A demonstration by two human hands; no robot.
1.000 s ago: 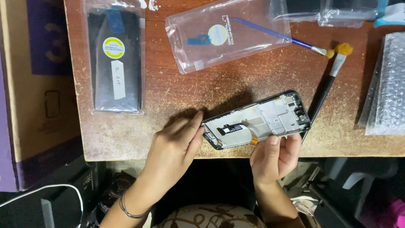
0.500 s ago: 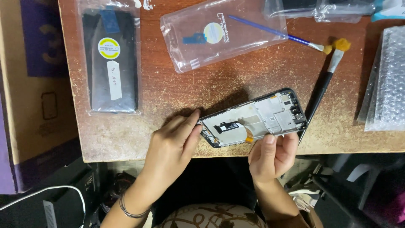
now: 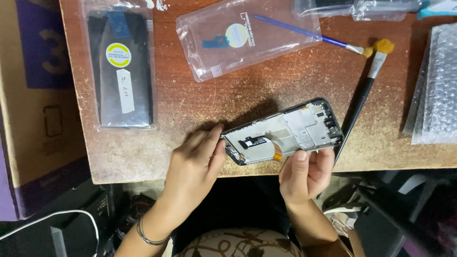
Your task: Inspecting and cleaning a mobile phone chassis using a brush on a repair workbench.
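1. Surroundings: a bagged black panel (image 3: 119,71) lies far left on the table (image 3: 190,109); a clear bag (image 3: 243,38) with a round sticker lies far centre; a blue brush (image 3: 309,34) and a black brush (image 3: 359,97) lie to the right; bubble wrap (image 3: 435,88) sits at the right edge; a cardboard box (image 3: 33,95) stands left of the table.
2. Obstruction: the black brush lies just beside the right end of the phone frame (image 3: 285,131) — touching or not, cannot tell. Nothing else is close to the frame.
3. Position: the frame is at the near edge of the table, centre, open side up, showing a pale plate, a black flex and an orange strip.
4. Axis: long axis runs left–right, right end tilted toward the far side; the camera cut-out end points right.
5. Left hand (image 3: 193,171): fingers curled, fingertips (image 3: 216,133) pressed on the frame's left end. It touches the end rather than wrapping it.
6. Right hand (image 3: 307,173): grasping the frame's near long edge, thumb (image 3: 301,157) on top.
7. Room: bare table lies far of the frame, between it and the clear bag, and to the left up to the bagged panel. The near side is the table edge — open space below.
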